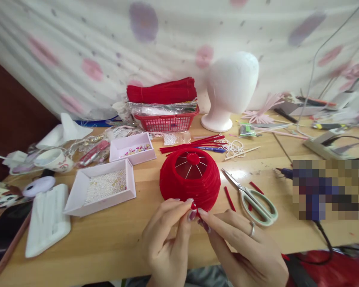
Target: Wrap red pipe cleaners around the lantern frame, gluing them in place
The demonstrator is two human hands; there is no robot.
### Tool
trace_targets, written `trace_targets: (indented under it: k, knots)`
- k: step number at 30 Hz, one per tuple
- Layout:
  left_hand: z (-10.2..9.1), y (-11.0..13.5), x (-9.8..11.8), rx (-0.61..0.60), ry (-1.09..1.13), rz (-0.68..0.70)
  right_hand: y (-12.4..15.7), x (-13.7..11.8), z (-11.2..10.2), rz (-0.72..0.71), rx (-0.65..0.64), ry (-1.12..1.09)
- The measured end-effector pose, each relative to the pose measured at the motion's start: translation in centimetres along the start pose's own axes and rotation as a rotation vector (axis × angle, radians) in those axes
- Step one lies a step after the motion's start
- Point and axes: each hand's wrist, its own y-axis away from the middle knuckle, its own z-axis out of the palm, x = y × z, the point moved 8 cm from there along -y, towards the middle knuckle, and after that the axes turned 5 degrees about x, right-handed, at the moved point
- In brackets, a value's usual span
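My left hand (167, 235) and my right hand (242, 243), the right one wearing a ring, meet fingertip to fingertip at the front of the table. Thumb and forefinger of each are pinched on a small bit of red pipe cleaner (197, 211), most of it hidden by the fingers. Just behind them stands a round red dome (190, 181), wrapped in fuzzy red strands, with thin pale wires spoking from a red centre across its open top. Scissors (257, 201) with pale green handles lie right of the dome, among short red cut pieces (229, 198).
Left are a bead box (73, 201), a gem box (152, 153), a paper cup (54, 159) and a white case (48, 223). Behind are red pipe cleaners (194, 143), a red basket (167, 122) and a foam head (233, 83). A blurred blue corded tool (314, 191) lies right.
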Motion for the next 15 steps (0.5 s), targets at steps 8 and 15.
trace_targets:
  k: [8, 15]
  knots:
    - [-1.7, 0.2, -1.0, -0.011, 0.001, 0.01, -0.9, -0.5, 2.3, 0.024, -0.056, -0.064]
    - [-1.3, 0.5, -1.8, -0.032, 0.087, -0.039, -0.6, 0.4, 2.5, 0.136, -0.089, -0.088]
